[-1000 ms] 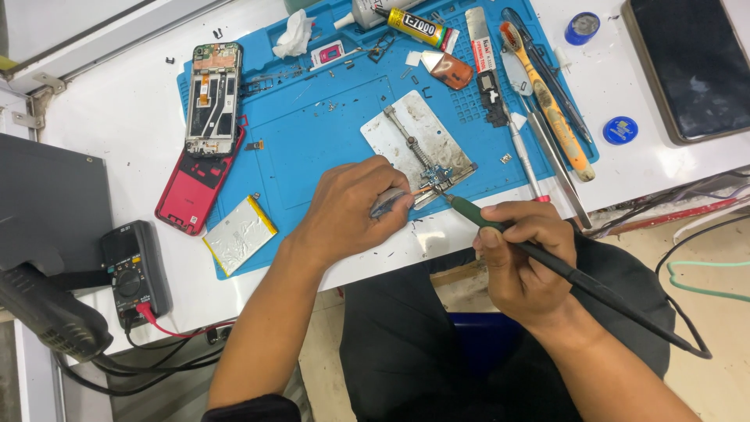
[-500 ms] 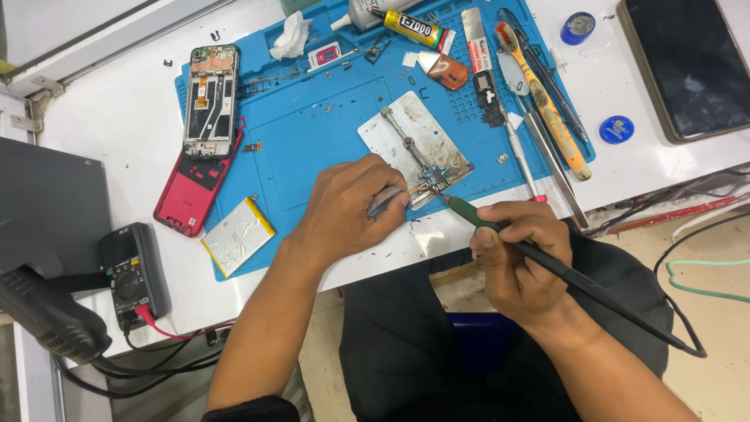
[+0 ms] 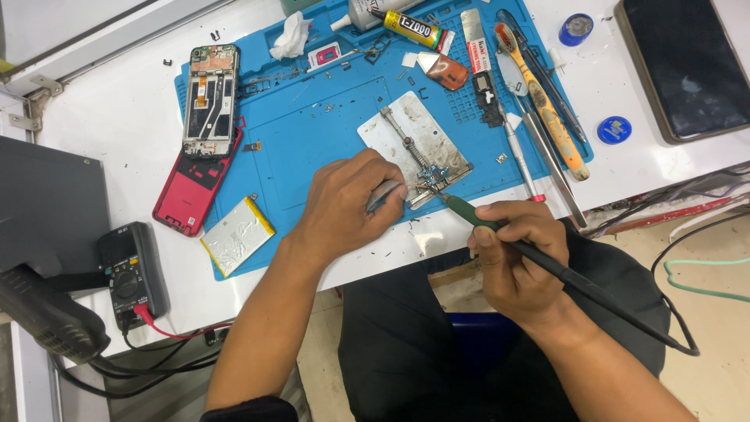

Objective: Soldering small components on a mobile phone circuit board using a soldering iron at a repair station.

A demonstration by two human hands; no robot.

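My right hand grips a black soldering iron with a green collar; its tip touches a small circuit board clamped on a metal holder plate. My left hand pinches tweezers, whose tips reach the same small board from the left. The plate lies on a blue work mat near the table's front edge. The iron's black cord trails off to the lower right.
An opened phone frame, a red back cover and a battery lie left on the mat. Glue tube, screwdrivers, tissue at back. Multimeter at left, dark tablet at right.
Both hands stay at the clamped board; the view has shifted only slightly. The iron tip and tweezers hold almost the same position.
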